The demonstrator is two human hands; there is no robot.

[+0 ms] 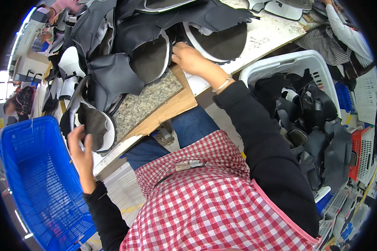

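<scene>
Black shoe uppers with white inner edges lie heaped over the workbench. My right hand [192, 61] reaches to the middle of the heap. Its curled fingers close on the edge of a black shoe upper [152, 62] with a dark lining; the fingertips are partly hidden. Another dark-lined upper [222, 42] lies just right of that hand. At the bench's left end, my left hand [81, 155] is open, thumb and fingers apart, beside the white-edged opening of a further upper [97, 127]. Whether it touches that upper I cannot tell.
A speckled stone slab [148, 98] and a wooden board [171, 109] sit at the bench's near edge. To the left stands a blue plastic basket [33, 138]. A white basket [287, 62] on the right overflows with black pieces. Another person's sleeve [347, 31] shows at far right.
</scene>
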